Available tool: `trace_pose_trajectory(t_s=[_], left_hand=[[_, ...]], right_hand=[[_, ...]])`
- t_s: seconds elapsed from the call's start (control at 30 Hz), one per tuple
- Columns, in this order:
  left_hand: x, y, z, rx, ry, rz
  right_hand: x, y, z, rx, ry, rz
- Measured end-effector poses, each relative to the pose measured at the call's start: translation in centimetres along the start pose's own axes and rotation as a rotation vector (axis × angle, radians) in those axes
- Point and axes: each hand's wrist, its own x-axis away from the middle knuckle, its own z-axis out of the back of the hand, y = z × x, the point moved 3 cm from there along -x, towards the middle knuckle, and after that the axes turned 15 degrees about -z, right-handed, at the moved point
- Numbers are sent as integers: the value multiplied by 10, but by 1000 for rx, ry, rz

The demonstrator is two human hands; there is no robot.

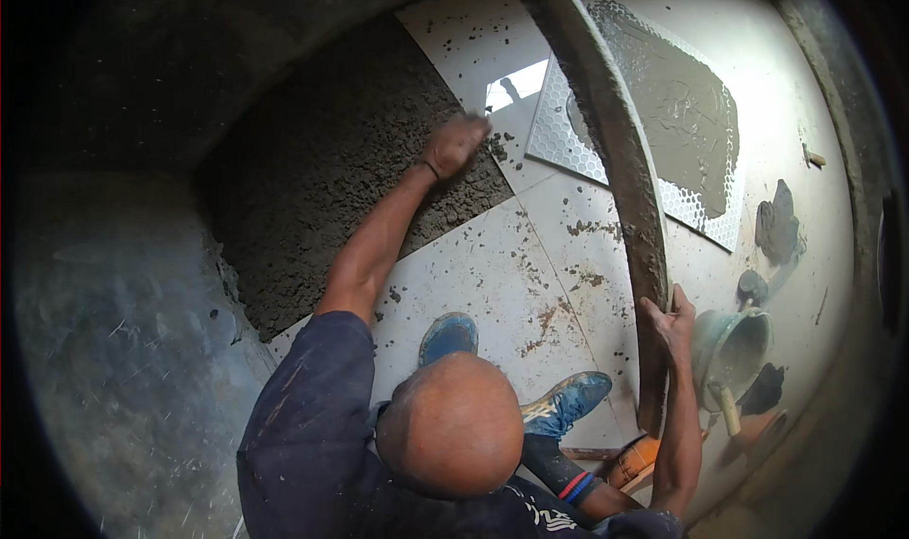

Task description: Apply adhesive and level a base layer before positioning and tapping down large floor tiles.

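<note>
My left hand (456,147) is at the right edge of a bed of dark, crumbly mortar (331,160), beside the pale floor tiles. It is smeared by motion and its fingers are curled under, so I cannot tell if they hold anything. My right hand (672,325) grips the near end of a long, mortar-crusted straightedge (620,141). The straightedge reaches away to the far edge of the view, crossing over a tile (587,155) lying back side up. Grey paste (691,113) is spread over that tile's honeycomb-patterned back.
Mortar crumbs dot the laid tiles (473,264). A bucket (734,350) stands right of my right forearm, with a pale handle (729,411) against it. An orange object (634,461) lies nearby. Grey paste blobs (776,222) lie on the right. Concrete floor (133,321) is at left.
</note>
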Motion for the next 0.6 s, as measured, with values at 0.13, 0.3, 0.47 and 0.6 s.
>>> trace_pose_trajectory(t_s=[0.13, 0.3, 0.47, 0.6], left_hand=[[13, 61, -18, 271, -112, -96], [27, 93, -24, -154, 98, -151], [28, 116, -58, -242, -259, -463], [39, 110, -57, -346, -326, -205]], right_hand=[[4, -5, 1, -30, 5, 27], [15, -13, -4, -114, 18, 59], [22, -14, -10, -40, 50, 20], [24, -11, -10, 21, 97, 114]])
